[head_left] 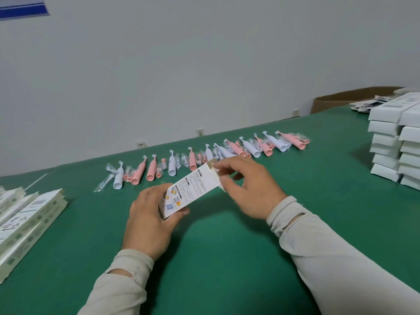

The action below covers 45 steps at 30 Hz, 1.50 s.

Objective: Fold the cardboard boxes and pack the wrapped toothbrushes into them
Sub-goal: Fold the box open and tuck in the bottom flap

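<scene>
Head view: left hand (148, 220) is gripping 1 box (193, 189)'s near end; right hand (247, 187) is pinching its far flap.

Both sleeved forearms reach in from the lower frame toward its middle, the left hand (150, 220) curled in a grip (thumb on the right side) and the right hand (246, 186) pinching with bent fingers.

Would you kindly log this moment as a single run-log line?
left hand: grips box | right hand: pinches box end | toothbrushes: on table | step: folding
</scene>
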Tool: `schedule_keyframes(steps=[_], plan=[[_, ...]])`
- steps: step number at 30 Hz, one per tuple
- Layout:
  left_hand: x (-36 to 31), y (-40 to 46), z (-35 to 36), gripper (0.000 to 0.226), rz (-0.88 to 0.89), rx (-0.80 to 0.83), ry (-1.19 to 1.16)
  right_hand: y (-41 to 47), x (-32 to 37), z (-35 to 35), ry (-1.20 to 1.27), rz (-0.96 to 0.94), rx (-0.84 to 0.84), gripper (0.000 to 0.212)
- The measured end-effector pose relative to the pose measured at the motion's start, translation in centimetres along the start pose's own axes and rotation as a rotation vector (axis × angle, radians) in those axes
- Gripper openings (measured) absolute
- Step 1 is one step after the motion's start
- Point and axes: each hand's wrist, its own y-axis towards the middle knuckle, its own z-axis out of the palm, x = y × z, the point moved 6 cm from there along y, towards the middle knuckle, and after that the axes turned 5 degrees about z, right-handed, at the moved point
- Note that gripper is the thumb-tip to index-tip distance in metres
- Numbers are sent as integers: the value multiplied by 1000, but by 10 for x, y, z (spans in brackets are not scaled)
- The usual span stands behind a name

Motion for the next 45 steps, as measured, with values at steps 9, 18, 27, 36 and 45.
schedule_keyframes(steps=[9, 18, 27, 36, 45], plan=[[-7, -1, 6, 57, 11, 111, -72, 1, -17, 6, 205, 117, 331, 62], [-5, 26, 18, 54, -56, -79, 280, 60, -127, -99, 20, 520, -456, 27], [24, 37, 40, 66, -114, -98, 397, 140, -240, -157, -659, 697, -126, 45], [37, 34, 51, 73, -143, -110, 334, 174, -291, -124, -794, 723, 251, 40], [32, 38, 55, 73, -186, -24, 325, 161, -300, -146, -852, 860, -12, 31]])
